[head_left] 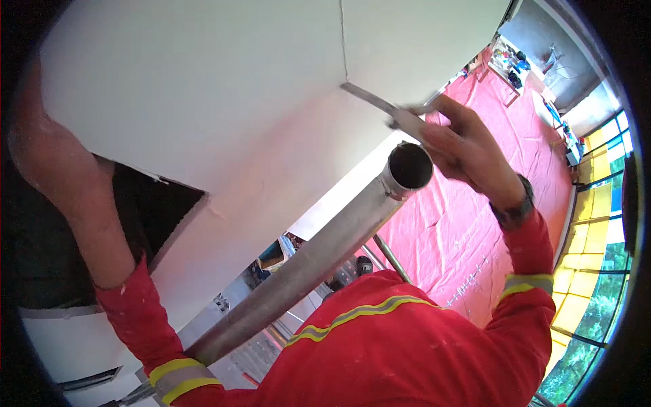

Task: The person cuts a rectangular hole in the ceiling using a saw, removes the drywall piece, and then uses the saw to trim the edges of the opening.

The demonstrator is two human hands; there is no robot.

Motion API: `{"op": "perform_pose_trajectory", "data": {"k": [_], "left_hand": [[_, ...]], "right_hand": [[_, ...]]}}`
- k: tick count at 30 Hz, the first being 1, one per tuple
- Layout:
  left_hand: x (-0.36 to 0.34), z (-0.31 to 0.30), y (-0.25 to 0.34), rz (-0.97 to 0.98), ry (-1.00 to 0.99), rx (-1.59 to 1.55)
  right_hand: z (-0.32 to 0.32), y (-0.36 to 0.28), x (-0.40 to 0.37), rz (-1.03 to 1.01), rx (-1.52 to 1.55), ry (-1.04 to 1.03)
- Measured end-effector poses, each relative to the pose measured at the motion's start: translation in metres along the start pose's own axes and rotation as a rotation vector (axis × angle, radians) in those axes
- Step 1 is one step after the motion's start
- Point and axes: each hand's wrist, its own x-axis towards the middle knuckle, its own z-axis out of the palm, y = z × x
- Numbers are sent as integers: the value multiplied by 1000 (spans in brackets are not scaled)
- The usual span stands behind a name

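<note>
My right hand (468, 146) is closed around a knife-like tool (407, 122) with a long, narrow metal blade; its exact kind is blurred. The blade tip touches the white board (224, 74) overhead, at the end of a thin cut line (344, 41). At the far left, my left hand (57, 163) grips the board's edge beside a dark opening (166, 210). The thumb side lies at the broken edge, while the fingertips fade into shadow at the frame's border. Both arms wear red sleeves with yellow and grey bands.
A thick metal pipe (291, 271) slants below the board, its open end close to my right hand. Pink sheeting (475, 224) covers the floor far below. Cluttered tables (508, 68) stand at the upper right, near windows (590, 237) with yellow panes. Thinner poles (392, 258) show beneath me.
</note>
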Motion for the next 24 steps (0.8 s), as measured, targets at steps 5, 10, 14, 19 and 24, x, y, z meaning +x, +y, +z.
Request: {"op": "perform_pose_trajectory", "data": {"k": [5, 10, 14, 19, 24], "left_hand": [[0, 2, 4, -41, 25, -29], [-5, 3, 7, -65, 44, -69], [-9, 9, 18, -262, 153, -175], [-4, 14, 21, -362, 227, -254], [-4, 11, 7, -58, 71, -75]], "right_hand": [[15, 8, 52, -134, -34, -34], [-2, -8, 1, -47, -83, 7], [19, 4, 51, -115, -43, -14], [-11, -1, 14, 2, 28, -101], [4, -3, 39, -99, -24, -33]]}}
